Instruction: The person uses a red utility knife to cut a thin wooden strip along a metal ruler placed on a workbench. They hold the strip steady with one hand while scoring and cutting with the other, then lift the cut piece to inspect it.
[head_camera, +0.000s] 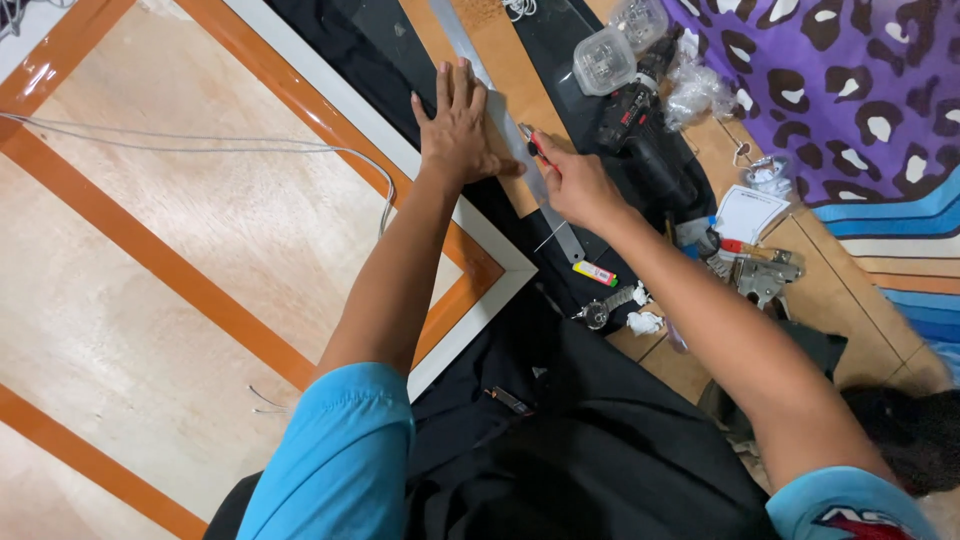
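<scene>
The left hand (458, 125) presses flat on a long metal ruler (510, 130) lying across a black sheet (400, 50), while the right hand (575, 185) holds a red-handled knife (535, 145) against the ruler's edge, a drill (640, 130) and lighter (595, 272) nearby.

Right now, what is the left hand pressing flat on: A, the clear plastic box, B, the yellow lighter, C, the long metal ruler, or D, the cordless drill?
C: the left hand lies spread, palm down, on the long metal ruler, while the right hand holds a red-handled cutter against the ruler's edge.
</scene>
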